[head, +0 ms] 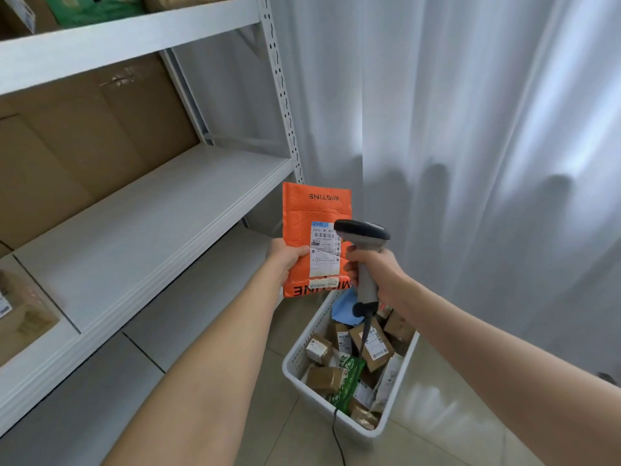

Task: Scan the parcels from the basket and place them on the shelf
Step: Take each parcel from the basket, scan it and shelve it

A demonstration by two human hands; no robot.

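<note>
The left hand (285, 260) is gripping the orange mailer (314, 210) by its edge, holding it upright just above the basket (295, 359). The right hand (378, 275) is clenching the scanner (363, 232) by its handle, with the head aiming at the label (324, 252). Judged status: scanning is in progress and placement is pending. Many parcels (371, 348) are lying in the basket, so most work is remaining. The shelf (141, 223) is standing left of the basket.

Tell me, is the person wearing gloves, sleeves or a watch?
No. The left hand and right hand wear no gloves, and neither wrist has a watch or bracelet. The left forearm and right forearm are bare, no sleeves in view.
</note>
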